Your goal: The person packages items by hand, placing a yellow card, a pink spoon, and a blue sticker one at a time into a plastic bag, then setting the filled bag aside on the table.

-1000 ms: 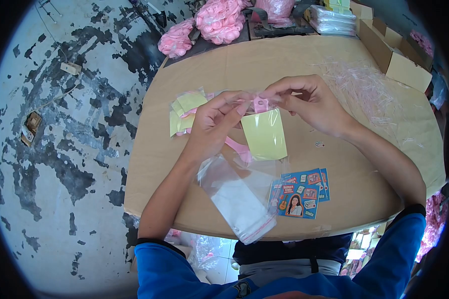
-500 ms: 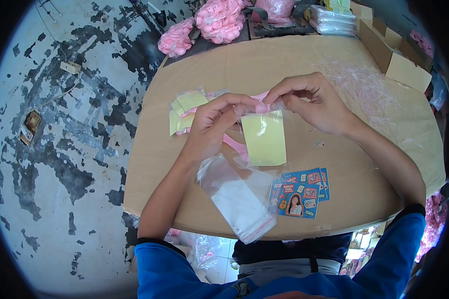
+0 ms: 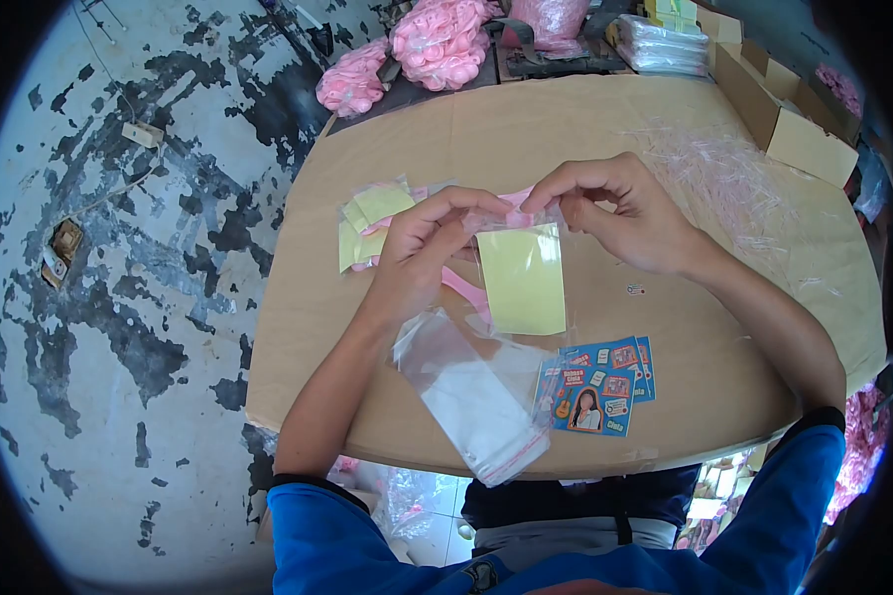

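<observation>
A clear plastic bag (image 3: 568,236) with a pale yellow card (image 3: 522,283) inside hangs between my hands over the table. My left hand (image 3: 422,238) pinches its upper left edge, and my right hand (image 3: 630,213) pinches the upper right. Pink material shows at the fingertips of both hands; what it is stays partly hidden. A pink strip (image 3: 465,291) shows below my left hand. Under the hands lies a stack of clear plastic bags (image 3: 476,402). Beside it are several blue printed cards (image 3: 587,402). Filled bags with yellow cards (image 3: 372,208) lie beyond my left wrist.
Thin clear strips (image 3: 719,183) are scattered at the table's right. An open cardboard box (image 3: 809,149) stands at the far right edge. Pink bundles (image 3: 437,45) and a stack of wrapped plastic (image 3: 662,45) sit behind the table (image 3: 417,129). A small sticker (image 3: 635,290) lies right of the bag.
The bag with the yellow card has shifted slightly down and left. My right hand has lowered slightly, with both hands still at the bag's top.
</observation>
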Demonstrator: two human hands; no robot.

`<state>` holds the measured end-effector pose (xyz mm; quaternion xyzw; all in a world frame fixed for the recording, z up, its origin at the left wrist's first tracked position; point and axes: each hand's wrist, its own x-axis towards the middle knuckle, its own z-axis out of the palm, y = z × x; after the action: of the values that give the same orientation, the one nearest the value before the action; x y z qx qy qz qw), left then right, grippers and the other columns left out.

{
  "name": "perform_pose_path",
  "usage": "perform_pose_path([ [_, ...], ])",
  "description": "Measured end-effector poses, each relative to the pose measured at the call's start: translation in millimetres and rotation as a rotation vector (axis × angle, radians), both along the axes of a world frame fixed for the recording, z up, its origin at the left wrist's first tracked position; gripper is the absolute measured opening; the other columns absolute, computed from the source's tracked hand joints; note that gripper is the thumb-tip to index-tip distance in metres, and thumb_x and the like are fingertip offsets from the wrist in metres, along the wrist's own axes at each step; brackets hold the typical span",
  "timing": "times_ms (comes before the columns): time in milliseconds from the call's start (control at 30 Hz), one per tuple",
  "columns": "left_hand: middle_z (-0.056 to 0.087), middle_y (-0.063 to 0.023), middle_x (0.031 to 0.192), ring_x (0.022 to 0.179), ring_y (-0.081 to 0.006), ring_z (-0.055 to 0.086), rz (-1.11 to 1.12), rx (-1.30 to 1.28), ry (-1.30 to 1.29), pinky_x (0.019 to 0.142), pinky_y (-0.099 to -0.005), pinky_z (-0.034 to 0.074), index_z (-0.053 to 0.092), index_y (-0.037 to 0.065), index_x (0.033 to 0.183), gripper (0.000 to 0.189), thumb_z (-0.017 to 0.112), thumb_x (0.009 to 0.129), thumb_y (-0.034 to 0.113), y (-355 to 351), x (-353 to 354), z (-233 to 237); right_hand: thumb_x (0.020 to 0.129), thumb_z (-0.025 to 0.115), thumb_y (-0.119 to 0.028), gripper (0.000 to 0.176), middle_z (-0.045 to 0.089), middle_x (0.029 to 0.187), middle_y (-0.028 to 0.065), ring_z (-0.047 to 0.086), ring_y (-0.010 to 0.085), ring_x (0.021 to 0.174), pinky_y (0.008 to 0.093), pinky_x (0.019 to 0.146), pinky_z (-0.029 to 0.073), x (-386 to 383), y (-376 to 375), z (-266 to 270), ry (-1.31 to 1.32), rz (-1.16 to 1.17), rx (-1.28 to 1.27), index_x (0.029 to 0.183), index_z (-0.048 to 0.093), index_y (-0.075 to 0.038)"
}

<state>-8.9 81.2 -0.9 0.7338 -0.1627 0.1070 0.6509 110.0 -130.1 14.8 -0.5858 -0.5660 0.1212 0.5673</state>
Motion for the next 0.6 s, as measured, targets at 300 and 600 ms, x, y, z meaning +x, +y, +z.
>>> perform_pose_path([
  [300,0.061,-0.0113,0.112,0.094,-0.0153,0.065,0.025,-0.082,-0.061,0.076,-0.026,0.055,0.054,-0.002,0.117,0.024,0.043,0.097,0.006,1,0,2,0.084,0.05,0.005,0.032,0.061,0.098,0.0027,0.055,0.0079,0.085,0.0236,0.074,0.047,4,0,7,0.01,-0.141,0.063,0.113,0.063,-0.005],
  [600,0.062,-0.0087,0.108,0.092,-0.0128,0.064,0.05,-0.038,-0.004,0.078,-0.0271,0.056,0.056,0.0,0.114,0.022,0.043,0.097,0.007,-6,-1,-2,0.085,0.052,0.002,0.03,0.067,0.092,0.0014,0.059,0.0078,0.079,0.0233,0.063,0.046,4,1,3,-0.2,-0.062,0.035,0.11,0.065,-0.009],
])
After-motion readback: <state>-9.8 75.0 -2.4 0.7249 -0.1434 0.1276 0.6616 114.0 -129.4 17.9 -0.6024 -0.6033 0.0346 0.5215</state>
